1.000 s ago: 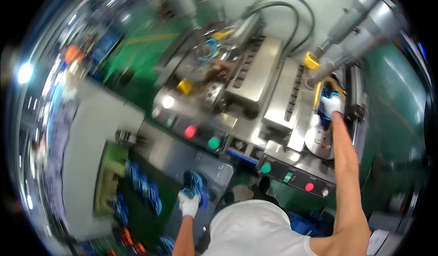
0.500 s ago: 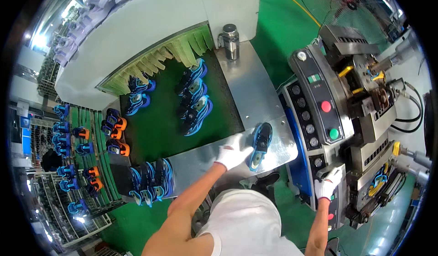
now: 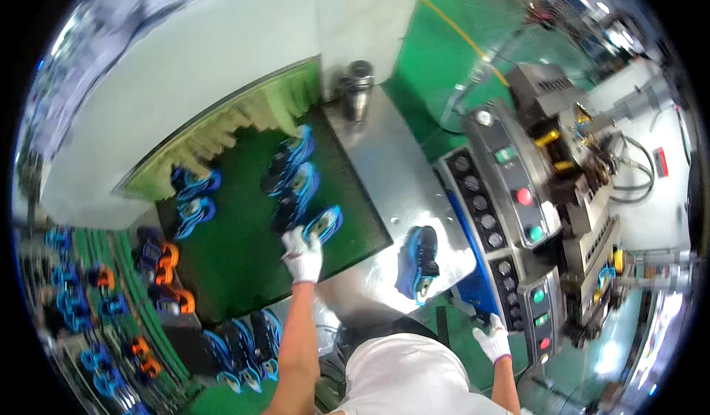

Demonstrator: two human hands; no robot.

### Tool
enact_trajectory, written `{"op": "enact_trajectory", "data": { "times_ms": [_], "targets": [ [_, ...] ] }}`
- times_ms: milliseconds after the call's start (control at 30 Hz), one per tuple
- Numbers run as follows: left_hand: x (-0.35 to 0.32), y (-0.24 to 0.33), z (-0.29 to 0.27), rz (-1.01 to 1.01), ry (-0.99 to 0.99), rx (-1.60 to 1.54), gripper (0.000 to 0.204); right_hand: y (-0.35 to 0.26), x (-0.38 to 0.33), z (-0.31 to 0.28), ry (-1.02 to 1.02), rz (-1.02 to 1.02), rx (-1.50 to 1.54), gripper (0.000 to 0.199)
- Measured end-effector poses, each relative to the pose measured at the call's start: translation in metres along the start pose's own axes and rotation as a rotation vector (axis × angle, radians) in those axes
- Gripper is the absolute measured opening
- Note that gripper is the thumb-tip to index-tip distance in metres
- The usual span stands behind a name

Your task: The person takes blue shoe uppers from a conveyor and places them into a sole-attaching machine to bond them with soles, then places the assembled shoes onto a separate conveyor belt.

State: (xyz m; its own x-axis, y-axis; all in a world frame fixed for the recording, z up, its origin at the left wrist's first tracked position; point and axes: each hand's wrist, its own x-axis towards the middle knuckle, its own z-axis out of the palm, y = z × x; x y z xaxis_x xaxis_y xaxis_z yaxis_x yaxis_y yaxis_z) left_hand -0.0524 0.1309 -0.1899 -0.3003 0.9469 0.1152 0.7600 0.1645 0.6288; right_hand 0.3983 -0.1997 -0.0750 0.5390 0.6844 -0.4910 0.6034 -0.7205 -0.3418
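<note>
The left hand [image 3: 302,254], in a white glove, closes its fingers on the heel end of a blue and black shoe [image 3: 319,225] lying at the near edge of the green conveyor belt [image 3: 244,260]. Two more blue shoes [image 3: 292,171] lie in a line just beyond it on the belt, and another pair [image 3: 194,197] sits further left by the fringe of green strips [image 3: 237,123] hanging at the mouth of the white tunnel housing [image 3: 185,60]. On the steel table [image 3: 384,178] to the right lies a single blue and black shoe [image 3: 419,260], well apart from the left hand, with a metal cylinder [image 3: 357,90] standing at the far end. The right hand [image 3: 493,339] (also gloved) hangs low beside the grey control panel [image 3: 518,208] with its red and green buttons; whether its fingers are curled or spread I cannot tell. Racks of blue and orange shoes [image 3: 148,267] crowd the left side.
</note>
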Motion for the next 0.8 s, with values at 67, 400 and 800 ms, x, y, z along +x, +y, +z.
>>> {"op": "enact_trajectory", "data": {
  "times_ms": [67,400,800],
  "targets": [
    [-0.025,0.009,-0.002,0.070,-0.024,-0.116,0.027,-0.037,-0.009,-0.011,-0.009,0.005,0.084,0.080],
    [-0.069,0.248,-0.086,0.870,-0.451,-0.390,0.026,-0.245,0.016,-0.027,0.044,-0.876,0.410,0.064],
    [-0.054,0.541,-0.036,1.242,-0.321,-0.608,0.054,-0.054,0.041,-0.185,-0.245,-0.154,1.623,0.049]
  ]
}}
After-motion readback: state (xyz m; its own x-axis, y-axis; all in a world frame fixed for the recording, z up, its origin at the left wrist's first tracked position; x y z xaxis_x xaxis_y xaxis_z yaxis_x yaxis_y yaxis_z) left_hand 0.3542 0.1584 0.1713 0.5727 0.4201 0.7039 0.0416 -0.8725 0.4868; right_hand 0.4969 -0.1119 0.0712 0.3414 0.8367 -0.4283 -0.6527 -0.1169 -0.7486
